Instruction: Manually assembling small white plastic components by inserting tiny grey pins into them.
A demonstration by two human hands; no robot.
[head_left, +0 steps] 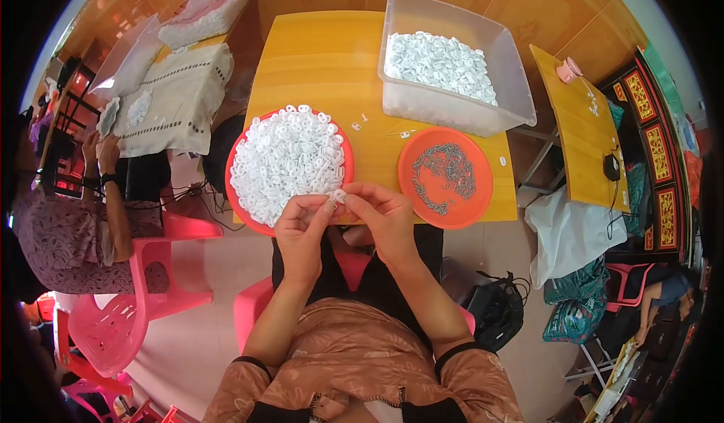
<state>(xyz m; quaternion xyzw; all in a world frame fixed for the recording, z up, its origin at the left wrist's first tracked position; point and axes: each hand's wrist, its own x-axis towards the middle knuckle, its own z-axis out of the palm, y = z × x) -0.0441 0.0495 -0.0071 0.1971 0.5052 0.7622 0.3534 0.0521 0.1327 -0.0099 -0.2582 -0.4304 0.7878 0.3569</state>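
My left hand (302, 230) and my right hand (383, 218) meet at the near edge of the table, fingertips pinched together. Between them is a small white plastic piece (338, 196), partly covered by the fingers. Just beyond my left hand, a red round basin (349, 168) is heaped with white plastic pieces (286, 159) that have holes in them. To the right of my right hand lies an orange-red plate (452, 215) with many small grey metal pins or screws (450, 172) scattered on it. Whether a pin is in my fingers cannot be seen.
A clear plastic bin (452, 117) of white pieces stands at the back right of the yellow table (317, 53). A few loose pieces lie between basin and plate. At left, another person (83, 227) works at a cloth-covered table (185, 91). A black bag (496, 310) rests at lower right.
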